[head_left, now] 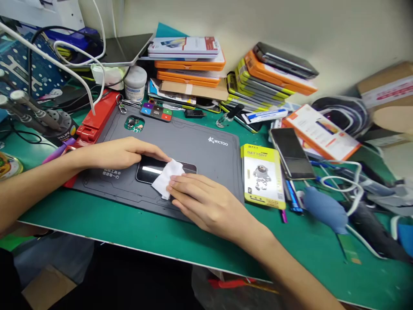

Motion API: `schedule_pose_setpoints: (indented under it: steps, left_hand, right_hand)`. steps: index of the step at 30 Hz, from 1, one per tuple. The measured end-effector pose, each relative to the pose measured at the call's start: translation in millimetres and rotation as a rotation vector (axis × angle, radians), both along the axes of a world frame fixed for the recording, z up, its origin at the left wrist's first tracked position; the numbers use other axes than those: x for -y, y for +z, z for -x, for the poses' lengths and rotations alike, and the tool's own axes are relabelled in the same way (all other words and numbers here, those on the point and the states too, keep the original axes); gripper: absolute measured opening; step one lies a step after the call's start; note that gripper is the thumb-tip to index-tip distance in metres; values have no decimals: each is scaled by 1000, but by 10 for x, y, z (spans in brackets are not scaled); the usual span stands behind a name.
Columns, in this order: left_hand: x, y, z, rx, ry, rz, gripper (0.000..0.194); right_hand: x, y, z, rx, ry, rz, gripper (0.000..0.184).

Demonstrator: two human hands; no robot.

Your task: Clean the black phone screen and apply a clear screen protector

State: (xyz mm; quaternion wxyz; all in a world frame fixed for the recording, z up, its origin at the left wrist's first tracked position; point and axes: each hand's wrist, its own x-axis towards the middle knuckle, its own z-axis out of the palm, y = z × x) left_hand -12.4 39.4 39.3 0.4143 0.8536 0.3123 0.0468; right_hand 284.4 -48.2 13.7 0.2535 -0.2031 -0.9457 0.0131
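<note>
A black phone (pixel 151 170) lies screen up on a dark grey work mat (pixel 200 150). My left hand (pixel 122 153) rests on the phone's left end with fingers laid over it, pinning it down. My right hand (pixel 201 200) presses a small white wipe (pixel 166 178) onto the screen, fingers held together on the wipe's lower edge. The wipe covers the middle of the phone.
A yellow battery pack box (pixel 262 174) and a second dark phone (pixel 292 153) lie right of the mat. Stacked orange and yellow phone boxes (pixel 267 79) line the back wall. A red tool (pixel 97 116), a white jar (pixel 135 84), cables and a blue dust blower (pixel 325 209) crowd the green table (pixel 129 224).
</note>
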Motion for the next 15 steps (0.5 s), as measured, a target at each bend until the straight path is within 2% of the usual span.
schedule_pose_setpoints:
  steps: [3,10,15]
  left_hand:
    - [8,5,-6,-6,10,5,77]
    - [18,-24,-14,-6,24,52,74]
    - [35,-29,-20,22,40,43,72]
  right_hand:
    - [3,2,-11,5,-9,-5,18]
    - [50,121,-283,70,-86,-2,14]
    - [61,150,-291,91,-100,-2,15]
